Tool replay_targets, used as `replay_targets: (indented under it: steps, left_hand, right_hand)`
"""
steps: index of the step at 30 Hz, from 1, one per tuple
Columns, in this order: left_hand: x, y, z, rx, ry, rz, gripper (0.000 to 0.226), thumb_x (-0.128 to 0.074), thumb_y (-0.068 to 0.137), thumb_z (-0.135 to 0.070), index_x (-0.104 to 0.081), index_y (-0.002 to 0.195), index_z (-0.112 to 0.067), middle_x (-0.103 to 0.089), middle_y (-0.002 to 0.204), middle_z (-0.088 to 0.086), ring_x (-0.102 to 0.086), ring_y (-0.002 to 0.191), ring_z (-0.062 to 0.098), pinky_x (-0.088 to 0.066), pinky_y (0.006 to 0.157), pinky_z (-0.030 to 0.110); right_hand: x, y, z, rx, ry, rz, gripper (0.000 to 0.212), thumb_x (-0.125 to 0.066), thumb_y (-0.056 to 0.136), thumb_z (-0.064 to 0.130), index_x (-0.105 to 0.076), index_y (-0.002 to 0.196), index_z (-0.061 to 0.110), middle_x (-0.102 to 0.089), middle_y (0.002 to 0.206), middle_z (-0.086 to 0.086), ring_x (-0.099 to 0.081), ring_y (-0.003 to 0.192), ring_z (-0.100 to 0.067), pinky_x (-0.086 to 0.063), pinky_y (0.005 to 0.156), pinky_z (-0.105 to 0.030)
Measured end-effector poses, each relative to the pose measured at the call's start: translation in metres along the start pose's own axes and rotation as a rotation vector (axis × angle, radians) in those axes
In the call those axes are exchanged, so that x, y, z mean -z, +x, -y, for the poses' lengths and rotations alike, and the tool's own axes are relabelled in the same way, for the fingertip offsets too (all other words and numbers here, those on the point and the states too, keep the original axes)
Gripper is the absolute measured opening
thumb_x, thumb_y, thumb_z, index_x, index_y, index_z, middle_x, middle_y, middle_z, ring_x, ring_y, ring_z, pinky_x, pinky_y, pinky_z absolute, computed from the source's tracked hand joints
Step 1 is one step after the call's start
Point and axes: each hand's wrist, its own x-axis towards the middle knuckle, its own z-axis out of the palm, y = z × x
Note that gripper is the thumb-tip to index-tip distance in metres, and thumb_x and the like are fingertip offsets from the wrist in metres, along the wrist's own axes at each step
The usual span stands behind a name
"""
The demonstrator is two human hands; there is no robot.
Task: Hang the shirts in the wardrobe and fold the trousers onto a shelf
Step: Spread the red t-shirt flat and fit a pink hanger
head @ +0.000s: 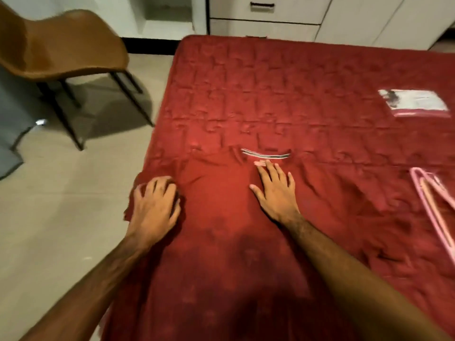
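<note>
Head view: red shirt [221,205] lies flat on red quilted bed [307,94], collar w/ striped trim [266,154] pointing away from the person. Shirt colour nearly same as bed cover, so edges are hard to trace. L hand [154,206] at shirt's left edge near bed side, fingers [170,183] curled down onto bunched cloth, looks like gripping the sleeve/shoulder area. R hand [277,193] flat on shirt just below collar, palm down, fingers [269,169] spread wide, holding nothing, tips close to the striped trim. Both forearms bare, reaching in from bottom of frame.

Pink hangers [433,205] lie on bed at right edge, apart from the shirt, partly cut off by frame. Clear plastic pouch [413,102] w/ pink strip on far right of bed, well apart from hands. Brown chair [61,45] on tiled floor [73,217] left of bed. White drawer unit [266,18] behind bed top. Frame has some motion blur.
</note>
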Motion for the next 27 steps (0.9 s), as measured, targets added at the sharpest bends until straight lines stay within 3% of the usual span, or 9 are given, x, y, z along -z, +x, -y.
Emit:
replay_targets:
  steps: [2, 5, 8, 12, 16, 19, 23, 27]
  left_hand:
    - [-0.012, 0.032, -0.044, -0.238, -0.076, 0.114, 0.040, -0.045, 0.085, -0.035, -0.058, 0.118, -0.016, -0.055, 0.132, 0.008, -0.056, 0.120, 0.032, -0.042, 0.092, 0.048]
    - [-0.030, 0.074, -0.126, -0.389, -0.164, 0.258, 0.046, -0.053, 0.080, -0.033, -0.055, 0.125, -0.021, -0.052, 0.141, 0.005, -0.052, 0.130, 0.029, -0.043, 0.100, 0.054]
    - [-0.043, 0.107, -0.218, -0.474, -0.212, 0.272, 0.049, -0.042, 0.086, -0.036, -0.054, 0.132, -0.024, -0.045, 0.151, 0.001, -0.043, 0.140, 0.023, -0.033, 0.110, 0.058]
    - [-0.067, 0.133, -0.329, -0.636, -0.159, 0.261, 0.057, -0.034, 0.094, -0.040, -0.046, 0.147, -0.022, -0.033, 0.161, 0.001, -0.030, 0.149, 0.021, -0.020, 0.116, 0.062]
    - [-0.085, 0.142, -0.372, -0.618, -0.159, 0.210, 0.059, -0.034, 0.095, -0.040, -0.045, 0.149, -0.019, -0.034, 0.161, 0.002, -0.030, 0.149, 0.021, -0.014, 0.118, 0.063]
    - [-0.094, 0.140, -0.374, -0.609, -0.189, 0.155, 0.059, -0.033, 0.095, -0.039, -0.046, 0.148, -0.018, -0.033, 0.161, 0.001, -0.029, 0.149, 0.021, -0.013, 0.119, 0.061]
    - [-0.093, 0.141, -0.378, -0.615, -0.214, 0.122, 0.058, -0.034, 0.095, -0.038, -0.045, 0.148, -0.016, -0.034, 0.161, 0.002, -0.031, 0.148, 0.022, -0.014, 0.119, 0.061]
    - [-0.092, 0.140, -0.380, -0.616, -0.214, 0.114, 0.058, -0.033, 0.095, -0.038, -0.045, 0.147, -0.016, -0.034, 0.160, 0.002, -0.031, 0.149, 0.022, -0.013, 0.120, 0.060]
  right_hand:
    - [0.016, -0.013, -0.057, -0.133, -0.028, 0.003, 0.069, -0.022, 0.092, 0.064, -0.031, 0.153, 0.032, -0.024, 0.163, -0.002, -0.020, 0.149, -0.026, -0.018, 0.118, -0.053]
    - [0.045, -0.038, -0.141, -0.292, -0.105, -0.007, 0.065, -0.035, 0.092, 0.059, -0.039, 0.149, 0.028, -0.030, 0.159, -0.004, -0.027, 0.146, -0.029, -0.024, 0.114, -0.054]
    - [0.070, -0.067, -0.231, -0.507, -0.131, -0.111, 0.061, -0.055, 0.084, 0.044, -0.049, 0.141, 0.021, -0.039, 0.153, -0.008, -0.038, 0.137, -0.034, -0.032, 0.109, -0.055]
    - [0.084, -0.110, -0.338, -0.836, 0.007, -0.193, 0.054, -0.060, 0.090, 0.037, -0.050, 0.139, 0.017, -0.040, 0.149, -0.012, -0.041, 0.133, -0.038, -0.034, 0.107, -0.054]
    - [0.065, -0.147, -0.398, -0.682, 0.232, -0.358, 0.023, -0.064, 0.090, 0.027, -0.068, 0.109, 0.016, -0.056, 0.123, -0.009, -0.055, 0.115, -0.032, -0.043, 0.100, -0.041]
    - [0.059, -0.154, -0.412, -0.576, 0.305, -0.459, 0.014, -0.069, 0.086, 0.023, -0.070, 0.098, 0.017, -0.066, 0.099, 0.000, -0.058, 0.100, -0.021, -0.041, 0.091, -0.033]
    - [0.068, -0.154, -0.414, -0.426, 0.274, -0.350, 0.018, -0.066, 0.084, 0.028, -0.069, 0.100, 0.022, -0.063, 0.097, 0.004, -0.059, 0.097, -0.022, -0.046, 0.088, -0.038]
    - [0.084, -0.147, -0.409, -0.477, 0.350, -0.219, 0.018, -0.064, 0.075, 0.034, -0.066, 0.092, 0.028, -0.058, 0.084, 0.014, -0.058, 0.083, -0.012, -0.051, 0.079, -0.040]
